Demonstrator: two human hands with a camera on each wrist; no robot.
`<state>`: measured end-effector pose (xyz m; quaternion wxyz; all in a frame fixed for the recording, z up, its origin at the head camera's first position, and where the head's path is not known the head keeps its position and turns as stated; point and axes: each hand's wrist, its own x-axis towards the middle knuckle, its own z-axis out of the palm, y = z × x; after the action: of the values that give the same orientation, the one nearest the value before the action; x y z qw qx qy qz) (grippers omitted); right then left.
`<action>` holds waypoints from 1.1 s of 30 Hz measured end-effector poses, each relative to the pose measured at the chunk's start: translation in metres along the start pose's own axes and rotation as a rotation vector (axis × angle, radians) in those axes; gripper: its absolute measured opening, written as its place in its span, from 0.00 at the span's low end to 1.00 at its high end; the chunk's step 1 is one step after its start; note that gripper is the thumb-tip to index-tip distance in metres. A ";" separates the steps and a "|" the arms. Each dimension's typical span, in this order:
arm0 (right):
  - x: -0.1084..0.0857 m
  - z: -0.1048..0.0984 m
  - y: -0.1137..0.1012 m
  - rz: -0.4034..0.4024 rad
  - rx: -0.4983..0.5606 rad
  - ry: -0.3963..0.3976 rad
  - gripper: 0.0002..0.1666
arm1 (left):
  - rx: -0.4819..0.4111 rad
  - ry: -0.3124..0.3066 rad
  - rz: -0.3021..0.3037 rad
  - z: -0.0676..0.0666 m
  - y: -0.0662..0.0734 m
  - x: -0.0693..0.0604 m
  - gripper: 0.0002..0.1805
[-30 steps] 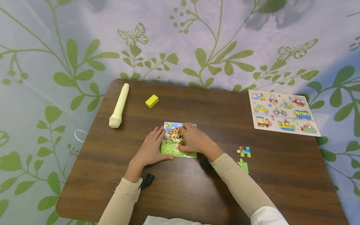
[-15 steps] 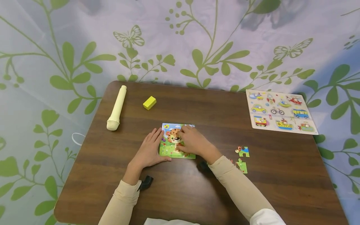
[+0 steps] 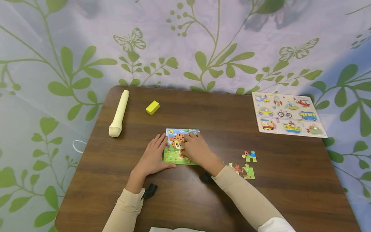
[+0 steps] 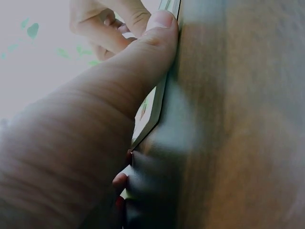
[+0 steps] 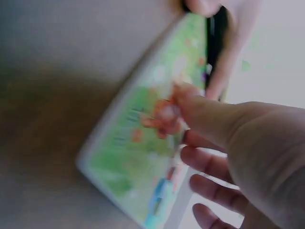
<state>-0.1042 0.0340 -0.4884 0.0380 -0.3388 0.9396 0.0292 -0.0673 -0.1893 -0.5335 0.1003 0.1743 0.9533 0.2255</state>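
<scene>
On the table (image 3: 185, 199), more of the top edge of the leopard puzzle (image 3: 176, 146) has just been uncovered by the right hand (image 3: 198, 149), whose grip cannot be told, perhaps easing access, while the left edge is touched by the straight-fingered left hand (image 3: 152, 157) and vehicle pieces (image 3: 308, 116) are held in the board (image 3: 294, 116) at right.

Free passage runs between the puzzle (image 3: 173, 158) and the pegboard (image 3: 290, 114); loose pieces (image 3: 250, 173) and the right sleeve (image 3: 246, 198) obstruct its near side.
</scene>
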 end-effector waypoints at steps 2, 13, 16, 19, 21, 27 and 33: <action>-0.004 0.004 -0.002 -0.016 -0.021 0.035 0.18 | -0.002 -0.003 0.000 0.000 0.000 0.000 0.69; -0.021 0.005 0.006 -0.002 0.156 0.022 0.23 | -0.004 0.000 -0.013 0.000 0.002 -0.002 0.69; -0.042 0.000 0.037 0.059 0.360 0.014 0.27 | -0.007 -0.012 -0.020 -0.001 0.002 -0.001 0.69; -0.084 0.008 0.083 0.156 0.505 0.054 0.30 | -0.006 -0.017 -0.013 -0.002 0.003 0.001 0.69; -0.117 0.017 0.114 0.239 0.547 0.063 0.33 | -0.007 -0.016 -0.007 -0.003 0.003 0.001 0.69; -0.194 0.035 0.178 0.395 0.588 0.010 0.41 | 0.004 -0.013 -0.024 -0.006 0.001 0.001 0.69; -0.211 0.038 0.191 0.361 0.545 0.020 0.34 | -0.003 -0.019 -0.020 -0.004 0.002 0.002 0.69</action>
<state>-0.0622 0.3178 -0.5013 0.1124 -0.1444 0.9581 -0.2205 -0.0693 -0.1885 -0.5293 0.1119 0.1665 0.9536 0.2244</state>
